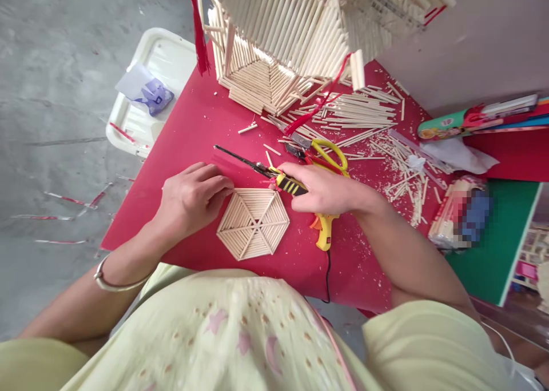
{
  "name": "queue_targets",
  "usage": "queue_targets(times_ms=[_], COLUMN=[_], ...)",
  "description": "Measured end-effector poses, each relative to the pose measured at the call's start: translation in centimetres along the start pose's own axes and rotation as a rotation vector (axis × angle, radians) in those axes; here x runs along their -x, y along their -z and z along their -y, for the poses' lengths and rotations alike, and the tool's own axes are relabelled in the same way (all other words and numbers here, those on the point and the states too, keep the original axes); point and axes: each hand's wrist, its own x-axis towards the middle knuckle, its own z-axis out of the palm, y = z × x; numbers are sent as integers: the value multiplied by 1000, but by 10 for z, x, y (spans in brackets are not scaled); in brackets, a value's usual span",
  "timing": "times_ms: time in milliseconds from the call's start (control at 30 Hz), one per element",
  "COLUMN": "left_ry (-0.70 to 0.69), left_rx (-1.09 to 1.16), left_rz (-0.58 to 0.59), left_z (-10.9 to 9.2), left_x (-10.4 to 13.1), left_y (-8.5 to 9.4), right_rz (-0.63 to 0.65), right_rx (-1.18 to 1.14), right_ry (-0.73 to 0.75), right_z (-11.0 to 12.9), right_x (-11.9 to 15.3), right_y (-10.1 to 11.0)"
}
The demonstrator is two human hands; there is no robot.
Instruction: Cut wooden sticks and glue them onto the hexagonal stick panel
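Note:
A flat hexagon of wooden sticks (257, 224) lies on the red tabletop close to my body. My left hand (195, 196) is at its upper left corner, fingers curled together; whatever is between the fingertips is hidden. My right hand (321, 188) is closed around the yellow-and-black striped handle of a long-nosed lighter (286, 183), whose thin black nozzle points left above the hexagon. Below my right wrist lies a yellow glue gun (325, 234), partly covered, with a black cord. Yellow-handled scissors (330, 151) lie just beyond that hand.
A large stick-built model (283, 31) with red tassels stands at the back of the red table (171, 145). Loose sticks (355, 114) and scraps are strewn at the right. A bagged stick bundle (454, 214) lies on a green surface. At left stands a white stool (124, 119).

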Motion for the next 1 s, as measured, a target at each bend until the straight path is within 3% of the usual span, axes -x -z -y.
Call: queue_targets(times_ms=[233,367,567,833,1000], left_ry=[-122,-160,-174,-254,-253], left_rx=[37,66,69,-9,48], left_rz=[-22,-18,-30,-57,-70], left_z=[1,-9,-13,-4,-3], left_x=[11,14,16,10,7], left_y=[-8,-9,-11,-12,-10], right_rz=[-32,-101,-61,176,240], right_rx=[92,155,101,8,-78], right_ry=[-27,-70,-32,3,-12], right_z=[16,21,16,13,7], right_x=[19,34,40,14,-1], right_y=[-28,-30,-16,16,24])
